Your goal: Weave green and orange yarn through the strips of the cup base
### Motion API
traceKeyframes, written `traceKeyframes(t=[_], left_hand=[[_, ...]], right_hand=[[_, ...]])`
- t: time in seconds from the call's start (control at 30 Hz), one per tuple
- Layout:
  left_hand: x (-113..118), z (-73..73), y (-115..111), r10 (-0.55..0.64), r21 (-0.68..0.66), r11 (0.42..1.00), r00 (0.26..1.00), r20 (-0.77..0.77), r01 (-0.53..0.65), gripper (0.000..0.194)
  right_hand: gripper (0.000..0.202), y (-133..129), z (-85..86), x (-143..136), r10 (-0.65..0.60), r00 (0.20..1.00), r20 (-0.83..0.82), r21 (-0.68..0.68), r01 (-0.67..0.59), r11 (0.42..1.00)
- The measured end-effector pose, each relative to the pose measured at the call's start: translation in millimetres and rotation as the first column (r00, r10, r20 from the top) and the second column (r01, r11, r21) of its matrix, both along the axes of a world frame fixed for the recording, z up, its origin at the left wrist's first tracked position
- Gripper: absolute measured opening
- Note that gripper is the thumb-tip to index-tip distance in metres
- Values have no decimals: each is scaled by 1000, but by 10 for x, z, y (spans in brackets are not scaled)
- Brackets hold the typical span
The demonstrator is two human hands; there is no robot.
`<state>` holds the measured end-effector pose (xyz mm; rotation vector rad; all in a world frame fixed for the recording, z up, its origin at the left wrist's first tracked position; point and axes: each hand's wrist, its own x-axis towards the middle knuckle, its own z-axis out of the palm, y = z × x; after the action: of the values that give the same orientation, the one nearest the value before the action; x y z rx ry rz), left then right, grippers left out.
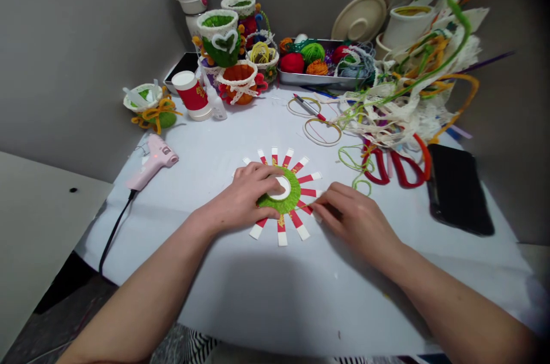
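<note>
A flattened paper cup [293, 192] lies on the white table, its red and white strips fanned out like rays around a ring of woven green yarn. My left hand [253, 189] grips the left side of this cup, with fingers over the white centre and the thumb at the ring's lower edge. To the right of the ring, my right hand [350, 218] is closed in a pinch on a thin green yarn strand [304, 206], which runs to the ring beside the right-hand strips.
A pink glue gun [153, 163] lies left, its cord over the table edge. Red-handled scissors [397, 166] and a black phone [460, 189] are at right. Decorated cups [238, 80], a yarn tray [320, 80] and a tangle of lace and yarn [399, 100] stand behind.
</note>
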<state>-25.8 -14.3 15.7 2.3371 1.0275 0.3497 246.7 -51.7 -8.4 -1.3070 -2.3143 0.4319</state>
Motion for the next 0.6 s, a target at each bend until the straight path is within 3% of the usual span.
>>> traceKeyframes(t=[0.17,0.4,0.6], left_hand=[[59,-22,-49,37,15,999,999,5,-37,28],[188,-186,-138,246,34,967,956,159,-254,46],[87,-105,-89,138,114,982,980,141,-154,54]], right_hand=[[24,22,-80,-55,-101,994,-51,-12,100,995],[22,27,-68,-42,-79,996,-49,-23,78,997],[17,9,-18,-22,59,995,-76,-18,-61,998]])
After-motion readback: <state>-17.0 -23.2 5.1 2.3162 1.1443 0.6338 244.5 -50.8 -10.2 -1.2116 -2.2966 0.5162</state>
